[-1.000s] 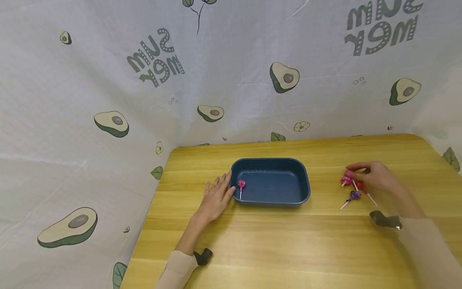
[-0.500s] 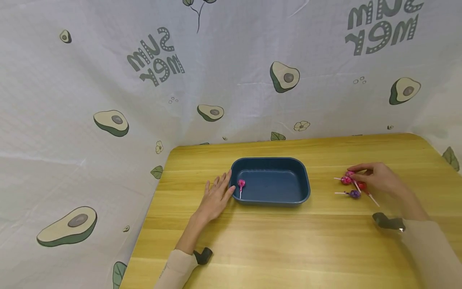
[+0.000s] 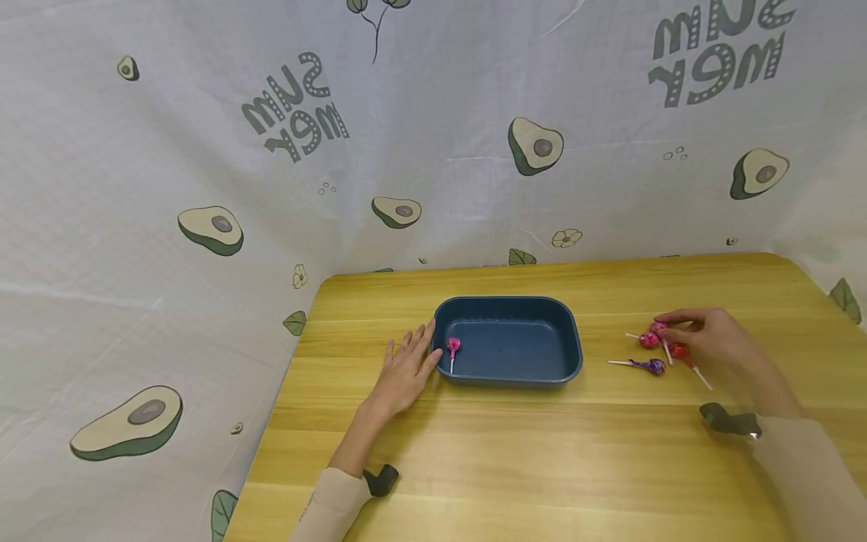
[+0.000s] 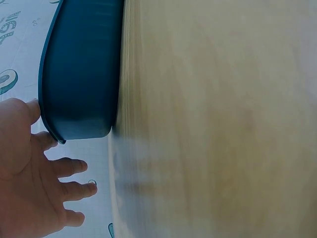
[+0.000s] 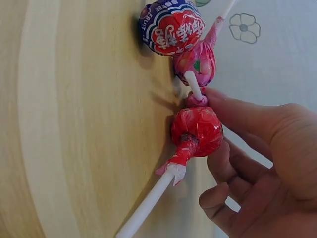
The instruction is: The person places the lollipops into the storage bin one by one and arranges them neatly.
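From the head camera, your left hand (image 3: 403, 374) lies fingers spread against the tray (image 3: 518, 350), which holds one pink lollipop (image 3: 453, 345); well to its right, your right hand (image 3: 711, 335) pinches a second pink lollipop (image 3: 658, 328) near a red lollipop (image 3: 680, 351) and a purple lollipop (image 3: 655, 366). At the left wrist, your thumb touches the tray's rim. At the right wrist, the red lollipop partly hides the pinched one.
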`<state>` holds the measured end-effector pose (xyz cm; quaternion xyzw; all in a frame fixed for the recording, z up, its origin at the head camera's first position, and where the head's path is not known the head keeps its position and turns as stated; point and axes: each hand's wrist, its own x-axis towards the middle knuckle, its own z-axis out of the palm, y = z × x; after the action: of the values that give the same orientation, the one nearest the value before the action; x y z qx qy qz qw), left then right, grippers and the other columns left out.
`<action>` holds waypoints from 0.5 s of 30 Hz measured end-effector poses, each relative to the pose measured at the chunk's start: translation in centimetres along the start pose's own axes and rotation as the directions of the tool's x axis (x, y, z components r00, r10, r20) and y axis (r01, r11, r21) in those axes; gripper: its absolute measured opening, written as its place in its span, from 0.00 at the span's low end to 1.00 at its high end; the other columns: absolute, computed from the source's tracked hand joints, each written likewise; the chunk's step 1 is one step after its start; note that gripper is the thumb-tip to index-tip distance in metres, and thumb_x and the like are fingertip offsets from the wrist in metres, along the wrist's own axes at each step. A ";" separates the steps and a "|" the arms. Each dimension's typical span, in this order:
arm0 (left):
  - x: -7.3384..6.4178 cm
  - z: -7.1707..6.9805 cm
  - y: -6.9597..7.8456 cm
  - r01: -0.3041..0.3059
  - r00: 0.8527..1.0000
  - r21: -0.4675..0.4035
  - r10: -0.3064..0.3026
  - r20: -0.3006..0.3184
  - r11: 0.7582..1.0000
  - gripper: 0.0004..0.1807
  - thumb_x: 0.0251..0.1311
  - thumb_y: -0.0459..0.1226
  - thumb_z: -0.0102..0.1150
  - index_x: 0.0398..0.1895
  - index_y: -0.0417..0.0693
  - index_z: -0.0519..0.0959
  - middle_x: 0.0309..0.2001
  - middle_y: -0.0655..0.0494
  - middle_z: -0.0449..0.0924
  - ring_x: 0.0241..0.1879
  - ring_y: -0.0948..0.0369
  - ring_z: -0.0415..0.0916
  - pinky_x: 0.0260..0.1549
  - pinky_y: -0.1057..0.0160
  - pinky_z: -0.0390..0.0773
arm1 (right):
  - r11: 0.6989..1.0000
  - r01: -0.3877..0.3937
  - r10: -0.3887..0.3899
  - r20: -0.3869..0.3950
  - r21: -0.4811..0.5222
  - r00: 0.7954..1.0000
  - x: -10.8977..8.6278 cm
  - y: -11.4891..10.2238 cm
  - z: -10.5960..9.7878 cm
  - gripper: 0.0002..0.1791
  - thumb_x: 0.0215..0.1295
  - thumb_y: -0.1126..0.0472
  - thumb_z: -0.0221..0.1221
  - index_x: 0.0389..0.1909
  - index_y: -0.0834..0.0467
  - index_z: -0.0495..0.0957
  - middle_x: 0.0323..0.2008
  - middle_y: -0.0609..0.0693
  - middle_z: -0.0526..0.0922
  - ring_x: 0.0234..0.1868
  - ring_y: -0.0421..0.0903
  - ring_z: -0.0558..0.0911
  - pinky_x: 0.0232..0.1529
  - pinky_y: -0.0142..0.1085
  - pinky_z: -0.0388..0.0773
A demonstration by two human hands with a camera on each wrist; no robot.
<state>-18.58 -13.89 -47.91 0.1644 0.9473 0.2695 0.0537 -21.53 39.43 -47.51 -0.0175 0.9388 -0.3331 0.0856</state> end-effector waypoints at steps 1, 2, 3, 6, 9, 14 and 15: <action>0.0 0.0 0.0 -0.003 1.000 -0.001 0.003 -0.002 1.000 0.35 0.82 0.59 0.30 0.86 0.65 0.42 0.83 0.48 0.50 0.83 0.41 0.47 0.79 0.32 0.36 | 1.000 -0.009 0.009 -0.010 0.004 1.000 0.0 0.0 0.1 0.30 0.76 0.47 0.59 0.64 0.67 0.77 0.39 0.55 0.87 0.29 0.36 0.75 0.26 0.34 0.71; 0.0 0.0 0.0 -0.005 1.000 0.000 0.005 -0.001 1.000 0.35 0.82 0.59 0.30 0.86 0.65 0.42 0.84 0.48 0.50 0.83 0.41 0.47 0.79 0.31 0.36 | 1.000 -0.018 0.018 -0.022 0.019 1.000 0.0 0.0 0.1 0.31 0.76 0.45 0.60 0.64 0.67 0.77 0.38 0.54 0.87 0.29 0.36 0.75 0.26 0.34 0.72; 0.0 0.0 0.0 -0.007 1.000 -0.003 0.007 -0.001 1.000 0.35 0.82 0.59 0.30 0.86 0.65 0.42 0.84 0.47 0.50 0.83 0.41 0.46 0.79 0.31 0.36 | 0.999 -0.025 0.027 -0.033 0.034 0.999 -0.1 0.0 0.1 0.32 0.75 0.44 0.60 0.64 0.67 0.77 0.37 0.54 0.87 0.29 0.37 0.76 0.25 0.35 0.72; 0.0 0.0 0.1 -0.007 1.000 -0.006 0.007 0.000 1.000 0.35 0.81 0.59 0.31 0.86 0.65 0.42 0.84 0.48 0.50 0.83 0.41 0.47 0.79 0.31 0.36 | 0.994 -0.062 0.068 -0.071 0.087 0.995 -0.2 -0.2 0.2 0.34 0.73 0.39 0.59 0.64 0.65 0.76 0.32 0.52 0.86 0.27 0.39 0.77 0.25 0.37 0.73; 0.1 0.0 0.1 -0.005 1.000 -0.001 0.005 -0.001 1.000 0.35 0.81 0.60 0.30 0.86 0.65 0.42 0.84 0.48 0.49 0.83 0.41 0.46 0.79 0.31 0.36 | 0.992 -0.061 0.075 -0.129 0.108 0.989 -0.3 -0.9 0.2 0.35 0.72 0.37 0.60 0.63 0.63 0.77 0.30 0.51 0.83 0.25 0.40 0.76 0.21 0.38 0.70; 0.1 0.1 0.0 -0.004 1.000 0.001 0.004 0.000 1.000 0.35 0.81 0.60 0.30 0.86 0.65 0.42 0.84 0.49 0.49 0.83 0.41 0.46 0.79 0.32 0.36 | 0.994 -0.021 0.043 -0.198 0.109 0.979 -0.3 -3.1 0.0 0.34 0.69 0.38 0.63 0.59 0.63 0.80 0.29 0.51 0.79 0.25 0.41 0.71 0.17 0.37 0.66; 0.1 0.1 0.0 -0.004 1.000 0.000 0.004 0.000 1.000 0.35 0.81 0.60 0.30 0.86 0.65 0.42 0.84 0.49 0.49 0.83 0.41 0.46 0.79 0.32 0.36 | 0.993 -0.012 0.035 -0.200 0.118 0.979 -0.2 -3.6 0.1 0.33 0.69 0.38 0.64 0.59 0.63 0.80 0.30 0.52 0.80 0.26 0.40 0.71 0.17 0.37 0.67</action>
<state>-18.67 -13.85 -47.98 0.1663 0.9470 0.2695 0.0532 -21.37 36.61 -45.27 0.0325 0.9219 -0.3861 -0.0051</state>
